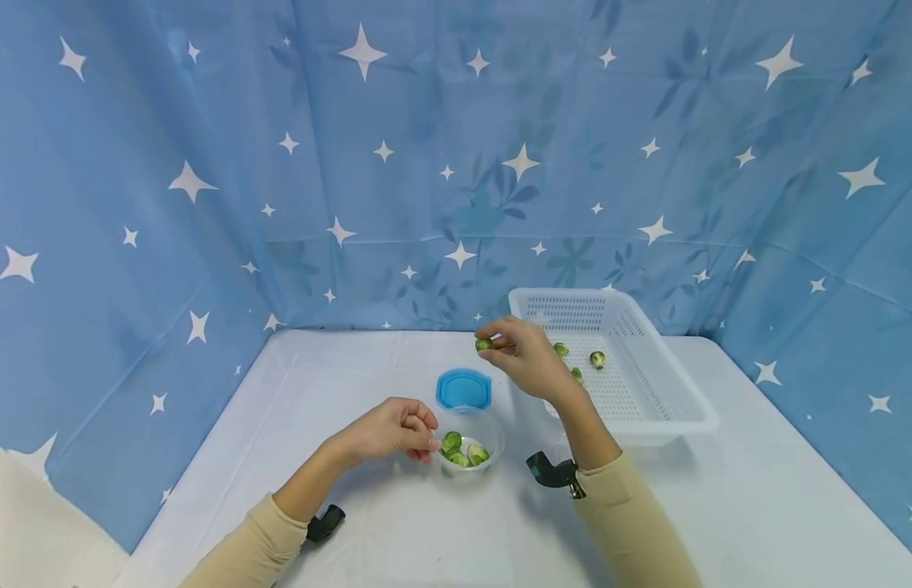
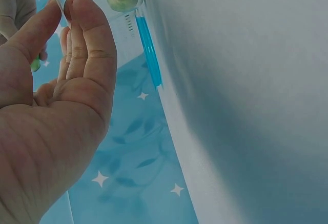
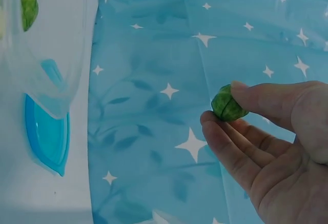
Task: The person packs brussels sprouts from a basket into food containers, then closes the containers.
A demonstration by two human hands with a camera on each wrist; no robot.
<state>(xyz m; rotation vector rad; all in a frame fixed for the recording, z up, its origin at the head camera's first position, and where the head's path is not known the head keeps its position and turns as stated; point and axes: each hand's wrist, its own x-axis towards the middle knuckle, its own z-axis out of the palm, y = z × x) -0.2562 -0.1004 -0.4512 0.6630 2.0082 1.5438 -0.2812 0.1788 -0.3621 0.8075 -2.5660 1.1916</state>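
Note:
A green Brussels sprout [image 3: 227, 104] is pinched between the thumb and fingertips of my right hand [image 1: 527, 358], raised above the table beside the basket's left wall. My left hand [image 1: 393, 430] pinches the left rim of a round clear plastic container [image 1: 496, 434] between thumb and fingers. Inside that container lie several Brussels sprouts [image 1: 478, 454], two of them partly visible at the top of the left wrist view. Just behind it a blue lid [image 1: 463, 389] lies flat on the table.
A white perforated plastic basket [image 1: 665, 380] stands at the right, holding a few more sprouts [image 1: 598, 359]; my right forearm crosses its left side. The white-covered table [image 1: 382, 539] ends at a blue star-patterned curtain [image 1: 397, 196] at the back and sides.

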